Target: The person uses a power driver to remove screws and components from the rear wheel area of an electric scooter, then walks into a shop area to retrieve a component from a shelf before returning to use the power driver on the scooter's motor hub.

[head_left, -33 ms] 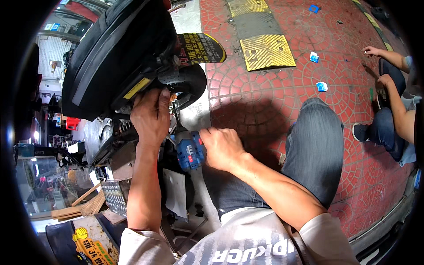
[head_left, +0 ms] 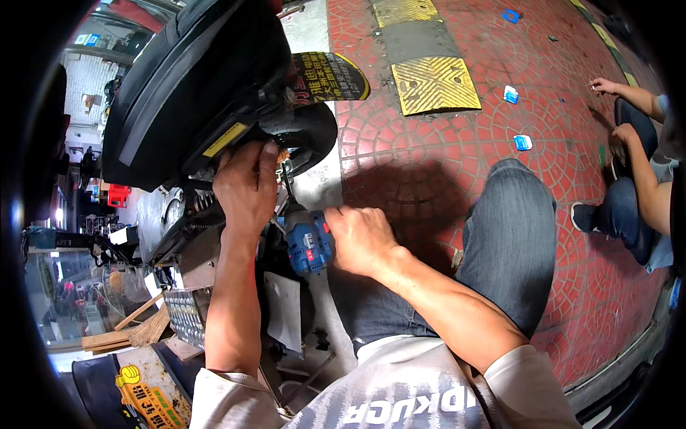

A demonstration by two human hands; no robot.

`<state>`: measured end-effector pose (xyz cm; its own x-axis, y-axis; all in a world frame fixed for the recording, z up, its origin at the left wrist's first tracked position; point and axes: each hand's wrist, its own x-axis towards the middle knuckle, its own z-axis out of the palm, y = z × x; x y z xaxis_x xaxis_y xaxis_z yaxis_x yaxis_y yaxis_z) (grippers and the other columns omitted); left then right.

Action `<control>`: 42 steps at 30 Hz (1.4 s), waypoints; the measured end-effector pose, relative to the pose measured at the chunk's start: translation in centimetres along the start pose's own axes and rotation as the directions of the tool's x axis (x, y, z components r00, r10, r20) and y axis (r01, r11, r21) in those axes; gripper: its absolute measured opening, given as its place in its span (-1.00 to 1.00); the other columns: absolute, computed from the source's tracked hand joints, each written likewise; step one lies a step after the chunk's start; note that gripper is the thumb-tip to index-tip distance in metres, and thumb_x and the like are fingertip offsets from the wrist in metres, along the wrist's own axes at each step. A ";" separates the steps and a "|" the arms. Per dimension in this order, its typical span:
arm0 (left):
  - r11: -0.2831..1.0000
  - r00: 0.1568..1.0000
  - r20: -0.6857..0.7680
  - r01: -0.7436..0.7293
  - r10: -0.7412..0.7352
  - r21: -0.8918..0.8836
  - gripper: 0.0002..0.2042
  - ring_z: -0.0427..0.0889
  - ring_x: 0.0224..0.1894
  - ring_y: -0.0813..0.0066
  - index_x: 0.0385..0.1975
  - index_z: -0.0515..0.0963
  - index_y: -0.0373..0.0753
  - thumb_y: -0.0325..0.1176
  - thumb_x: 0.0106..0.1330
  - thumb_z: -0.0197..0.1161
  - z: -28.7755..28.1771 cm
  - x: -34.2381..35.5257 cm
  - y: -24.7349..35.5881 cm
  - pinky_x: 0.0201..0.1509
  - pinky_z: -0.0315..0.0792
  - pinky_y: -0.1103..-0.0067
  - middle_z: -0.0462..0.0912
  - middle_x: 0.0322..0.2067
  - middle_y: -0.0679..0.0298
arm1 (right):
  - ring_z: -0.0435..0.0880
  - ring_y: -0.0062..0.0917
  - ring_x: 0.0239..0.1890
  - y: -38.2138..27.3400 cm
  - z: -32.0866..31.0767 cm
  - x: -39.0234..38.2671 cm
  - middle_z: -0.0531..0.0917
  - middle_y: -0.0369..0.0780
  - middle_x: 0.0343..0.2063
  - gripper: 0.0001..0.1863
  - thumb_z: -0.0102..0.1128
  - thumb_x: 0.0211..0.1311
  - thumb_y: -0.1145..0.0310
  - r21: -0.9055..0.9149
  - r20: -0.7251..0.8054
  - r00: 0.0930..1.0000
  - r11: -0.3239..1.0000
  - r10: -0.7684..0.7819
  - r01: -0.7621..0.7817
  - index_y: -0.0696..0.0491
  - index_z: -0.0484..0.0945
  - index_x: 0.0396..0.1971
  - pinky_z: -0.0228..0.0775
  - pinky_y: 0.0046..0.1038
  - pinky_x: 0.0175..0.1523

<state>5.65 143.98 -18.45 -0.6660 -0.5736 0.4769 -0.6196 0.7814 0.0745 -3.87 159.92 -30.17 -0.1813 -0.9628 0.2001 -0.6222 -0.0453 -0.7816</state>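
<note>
My right hand (head_left: 363,242) is wrapped round the grip of a blue cordless driver (head_left: 309,247). From the tool's nose a long thin bit (head_left: 288,182) points up toward the underside of a black scooter (head_left: 207,93), near its rear wheel (head_left: 318,136). My left hand (head_left: 246,182) is curled against the scooter's lower edge beside a yellow label (head_left: 224,139), thumb close to the bit's tip. Its fingertips are hidden, and so is whatever they hold. Where the bit ends cannot be made out clearly.
A black mudguard flap (head_left: 332,77) hangs over the wheel. Yellow-black ramp pieces (head_left: 436,84) lie on red paving (head_left: 400,143), with small blue-white packets (head_left: 523,143) nearby. Another person's arm (head_left: 647,175) and legs are at the right. A straw broom (head_left: 151,327) lies lower left.
</note>
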 end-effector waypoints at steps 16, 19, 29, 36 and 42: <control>1.000 1.000 -0.017 0.020 -0.021 -0.021 -0.79 0.60 -0.29 -0.07 -0.37 0.67 -0.24 -0.24 0.45 0.28 -0.1 -0.1 0.2 -0.18 0.48 0.18 0.66 -0.45 0.06 | 0.79 0.00 -0.28 0.0 -0.1 0.0 0.74 0.06 -0.40 -0.74 0.29 -0.05 0.52 -0.003 -0.019 0.999 0.999 0.039 -0.039 0.18 0.61 -0.27 0.64 -0.04 -0.14; 1.000 1.000 -0.023 0.005 -0.005 -0.007 -0.78 0.60 -0.28 -0.07 -0.35 0.67 -0.23 -0.23 0.46 0.27 0.2 -0.1 -0.2 -0.17 0.48 0.16 0.66 -0.44 0.05 | 0.78 0.03 -0.31 0.1 -0.2 0.0 0.73 0.07 -0.43 -0.80 0.27 -0.05 0.51 0.028 0.005 0.999 0.999 0.039 -0.039 0.16 0.60 -0.34 0.62 0.00 -0.18; 0.995 0.998 -0.019 0.053 -0.055 -0.080 -0.79 0.65 -0.21 -0.08 -0.28 0.69 -0.24 -0.24 0.48 0.24 -0.3 -0.5 -0.1 -0.10 0.50 0.19 0.70 -0.34 0.03 | 0.80 0.02 -0.26 -0.6 -0.4 0.1 0.74 0.10 -0.43 -0.32 0.29 -0.08 0.52 -0.015 0.072 0.993 0.996 0.090 -0.089 0.26 0.45 0.18 0.63 -0.01 -0.10; 0.732 0.904 -0.040 0.318 -0.426 -0.602 -0.79 0.66 -0.10 0.25 -0.18 0.70 -0.35 -0.32 0.48 0.23 -1.8 -8.4 -0.8 0.03 0.47 0.41 0.75 -0.23 0.11 | 0.79 0.05 -0.25 -0.8 -0.2 0.3 0.74 0.14 -0.40 -0.03 0.32 -0.12 0.53 0.014 0.143 0.981 0.991 0.133 -0.137 0.33 0.24 0.44 0.65 -0.02 -0.06; -0.055 0.449 0.648 0.796 -0.615 -0.603 -0.81 0.70 -0.33 0.33 -0.19 0.65 -0.35 -0.32 0.51 0.26 0.6 -6.8 0.2 -0.18 0.58 0.45 0.72 -0.34 0.14 | 0.76 0.11 -0.11 -0.4 1.5 0.5 0.75 0.15 -0.27 0.05 0.43 -0.10 0.46 0.130 0.234 0.961 0.975 0.148 -0.181 0.25 0.14 0.49 0.62 0.01 0.04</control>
<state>9.79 147.92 -22.20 -0.1872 -0.8973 -0.3998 -0.2461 -0.3511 0.9034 -2.61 159.09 -30.66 -0.0878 -0.9942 -0.0615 -0.4750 0.0961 -0.8747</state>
